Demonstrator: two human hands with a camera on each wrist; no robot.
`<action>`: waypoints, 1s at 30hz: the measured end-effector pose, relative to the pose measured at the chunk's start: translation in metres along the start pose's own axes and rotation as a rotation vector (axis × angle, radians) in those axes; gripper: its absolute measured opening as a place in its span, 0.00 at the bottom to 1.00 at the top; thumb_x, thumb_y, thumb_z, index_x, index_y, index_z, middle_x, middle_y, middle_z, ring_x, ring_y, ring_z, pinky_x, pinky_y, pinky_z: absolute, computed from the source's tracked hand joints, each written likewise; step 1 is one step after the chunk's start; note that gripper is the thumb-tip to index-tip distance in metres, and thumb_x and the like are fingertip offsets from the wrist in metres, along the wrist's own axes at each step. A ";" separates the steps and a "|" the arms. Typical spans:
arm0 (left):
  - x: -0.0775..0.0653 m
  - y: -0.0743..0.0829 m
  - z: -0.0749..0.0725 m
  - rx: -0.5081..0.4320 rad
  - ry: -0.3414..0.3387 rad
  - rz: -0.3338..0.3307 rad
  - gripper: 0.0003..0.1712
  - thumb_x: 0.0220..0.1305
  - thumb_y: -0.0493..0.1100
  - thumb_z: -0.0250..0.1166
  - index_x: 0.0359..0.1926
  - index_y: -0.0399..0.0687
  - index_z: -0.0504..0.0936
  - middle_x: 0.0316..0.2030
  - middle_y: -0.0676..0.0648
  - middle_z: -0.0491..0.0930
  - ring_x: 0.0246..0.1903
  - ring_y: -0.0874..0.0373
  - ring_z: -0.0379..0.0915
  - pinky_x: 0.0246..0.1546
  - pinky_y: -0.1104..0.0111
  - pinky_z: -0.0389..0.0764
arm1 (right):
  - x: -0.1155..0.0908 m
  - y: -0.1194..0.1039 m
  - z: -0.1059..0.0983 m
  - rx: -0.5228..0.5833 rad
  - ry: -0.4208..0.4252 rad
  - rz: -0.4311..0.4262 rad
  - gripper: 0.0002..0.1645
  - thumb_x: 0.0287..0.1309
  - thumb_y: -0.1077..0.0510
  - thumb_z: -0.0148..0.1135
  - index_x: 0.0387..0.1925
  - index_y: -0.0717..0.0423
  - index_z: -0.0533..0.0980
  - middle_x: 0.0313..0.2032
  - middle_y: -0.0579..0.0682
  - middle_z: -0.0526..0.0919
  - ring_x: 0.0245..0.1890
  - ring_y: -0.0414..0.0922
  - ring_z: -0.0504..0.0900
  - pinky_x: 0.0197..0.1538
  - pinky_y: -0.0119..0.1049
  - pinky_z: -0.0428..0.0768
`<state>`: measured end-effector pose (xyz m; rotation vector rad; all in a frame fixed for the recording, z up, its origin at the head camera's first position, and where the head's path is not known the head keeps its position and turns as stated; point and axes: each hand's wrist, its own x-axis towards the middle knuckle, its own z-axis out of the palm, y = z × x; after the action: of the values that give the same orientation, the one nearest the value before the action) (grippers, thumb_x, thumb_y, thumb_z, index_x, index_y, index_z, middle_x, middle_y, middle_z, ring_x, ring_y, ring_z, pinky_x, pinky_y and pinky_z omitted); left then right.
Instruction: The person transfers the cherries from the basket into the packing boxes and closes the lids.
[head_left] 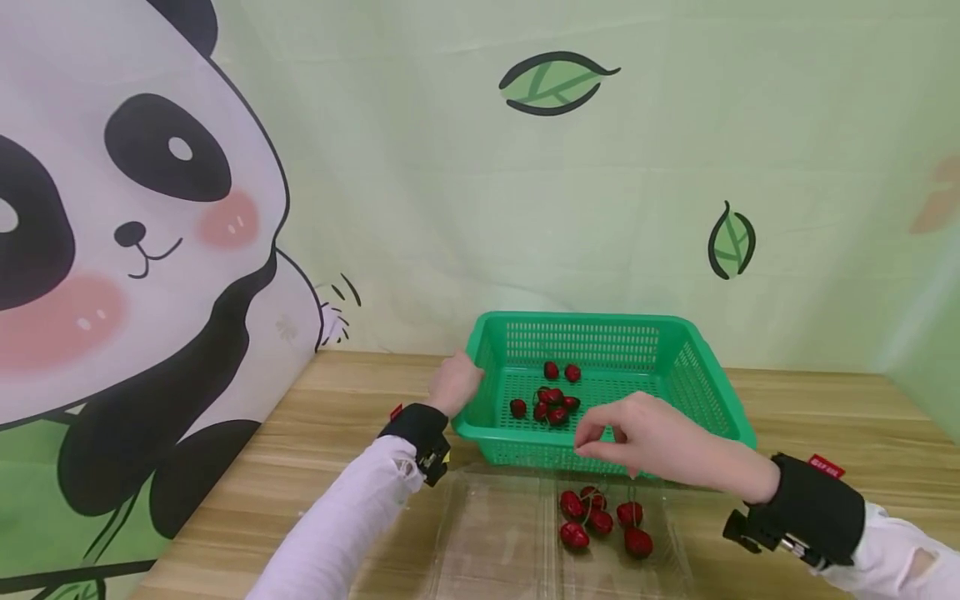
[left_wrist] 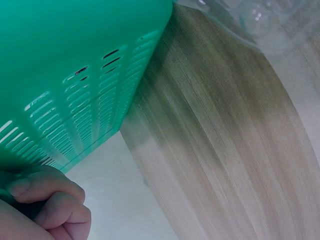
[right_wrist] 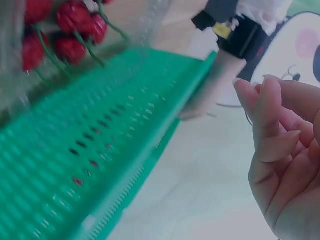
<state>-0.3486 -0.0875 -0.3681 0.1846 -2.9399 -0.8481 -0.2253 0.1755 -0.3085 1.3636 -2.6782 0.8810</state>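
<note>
A green plastic basket point(head_left: 600, 319) with slotted walls stands against the backdrop and holds several red cherries point(head_left: 557, 415). At its left side, my left hand point(head_left: 456, 385) grips the rim; its curled fingers point(left_wrist: 62, 200) show at the basket's edge in the left wrist view. My right hand point(head_left: 645, 433) hovers over the front rim, fingers loosely bent, nothing between them. In the right wrist view the right hand's fingers point(right_wrist: 270, 107) sit apart from the basket. In front lies a clear plastic container point(head_left: 495, 533), with several stemmed cherries point(head_left: 600, 522) in its right half.
The wooden tabletop point(head_left: 360, 392) runs under the basket and the container. Behind it hangs a pale green backdrop point(head_left: 420, 208) with leaf prints and a large panda point(head_left: 165, 208) at the left. A ridge divides the clear container in two.
</note>
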 end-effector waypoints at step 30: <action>-0.004 0.000 -0.002 0.007 0.022 0.015 0.21 0.72 0.43 0.60 0.55 0.29 0.77 0.50 0.31 0.84 0.50 0.39 0.84 0.47 0.49 0.84 | 0.068 0.054 -0.069 -0.178 0.151 0.212 0.06 0.69 0.61 0.65 0.40 0.60 0.84 0.32 0.52 0.88 0.27 0.44 0.80 0.38 0.39 0.78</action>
<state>-0.3450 -0.0879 -0.3661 0.1707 -2.9210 -0.8280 -0.3240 0.1836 -0.2595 0.9530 -2.7397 0.7043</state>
